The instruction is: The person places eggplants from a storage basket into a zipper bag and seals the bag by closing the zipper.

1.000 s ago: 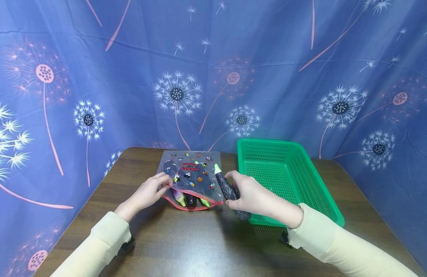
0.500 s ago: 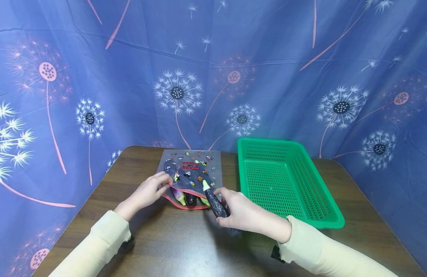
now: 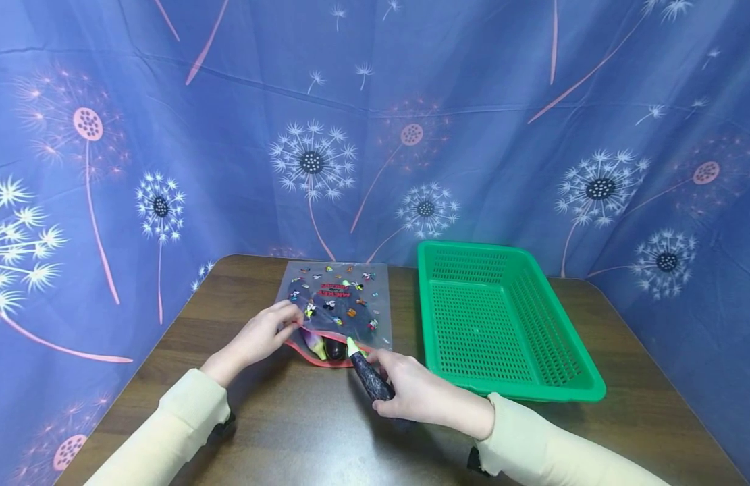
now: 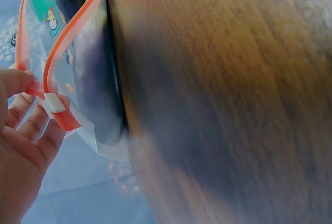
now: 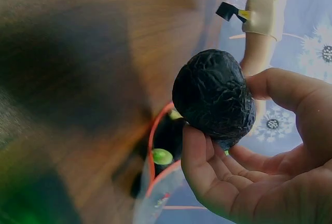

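My left hand [image 3: 259, 341] pinches the left corner of the red-edged mouth of a clear zip bag [image 3: 379, 287]. Its white slider [image 4: 54, 105] shows at the fingers in the left wrist view. Inside the bag lie several vegetables, among them a purple eggplant [image 3: 312, 343] and a black one beside it. My right hand [image 3: 417, 391] grips a dark, wrinkled eggplant [image 3: 370, 378] between thumb and fingers. Its pale green end points at the bag's parted mouth and overlaps the right part of it in the head view. The wide end [image 5: 212, 94] faces the right wrist camera.
To the right of the bag stands a green perforated basket [image 3: 428, 344], with nothing seen inside. Both sit on a brown wooden table [image 3: 277, 432]. A blue dandelion-print curtain [image 3: 375, 162] hangs behind the table and along its sides.
My right hand has carried the wrinkled eggplant left and toward me, from beside the basket to the bag's mouth. The left hand has stayed on the bag's corner.
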The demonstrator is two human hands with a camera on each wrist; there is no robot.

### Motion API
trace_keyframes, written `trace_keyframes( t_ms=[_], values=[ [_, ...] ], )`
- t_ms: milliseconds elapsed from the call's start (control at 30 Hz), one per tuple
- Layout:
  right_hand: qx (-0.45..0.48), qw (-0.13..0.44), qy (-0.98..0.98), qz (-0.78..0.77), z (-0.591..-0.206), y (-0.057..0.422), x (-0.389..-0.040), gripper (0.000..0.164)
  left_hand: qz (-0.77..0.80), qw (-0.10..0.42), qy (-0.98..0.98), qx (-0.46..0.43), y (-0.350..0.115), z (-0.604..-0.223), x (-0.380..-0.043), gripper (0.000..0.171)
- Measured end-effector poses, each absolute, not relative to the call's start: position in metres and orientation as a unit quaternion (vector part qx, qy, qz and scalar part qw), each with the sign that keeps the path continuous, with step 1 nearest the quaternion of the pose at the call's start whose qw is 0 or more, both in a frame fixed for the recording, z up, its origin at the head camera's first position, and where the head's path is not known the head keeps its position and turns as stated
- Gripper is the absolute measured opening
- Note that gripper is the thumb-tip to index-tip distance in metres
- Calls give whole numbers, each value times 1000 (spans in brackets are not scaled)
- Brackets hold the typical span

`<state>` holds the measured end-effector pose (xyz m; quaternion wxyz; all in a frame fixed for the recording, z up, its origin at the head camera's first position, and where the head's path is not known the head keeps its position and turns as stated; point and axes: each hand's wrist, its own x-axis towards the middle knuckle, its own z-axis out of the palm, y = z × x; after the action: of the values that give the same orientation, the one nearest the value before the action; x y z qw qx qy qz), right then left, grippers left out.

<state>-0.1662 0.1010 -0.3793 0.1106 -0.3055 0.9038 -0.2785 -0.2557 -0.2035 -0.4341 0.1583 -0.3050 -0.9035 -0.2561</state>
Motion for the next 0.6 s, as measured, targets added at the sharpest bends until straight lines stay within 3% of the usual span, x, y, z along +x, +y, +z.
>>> trace_keyframes(
  t_ms=[600],
  values=[
    [-296, 74, 918, -253, -412, 93, -173, 58, -263, 161, -900, -307, -204, -435, -255, 18]
  ],
)
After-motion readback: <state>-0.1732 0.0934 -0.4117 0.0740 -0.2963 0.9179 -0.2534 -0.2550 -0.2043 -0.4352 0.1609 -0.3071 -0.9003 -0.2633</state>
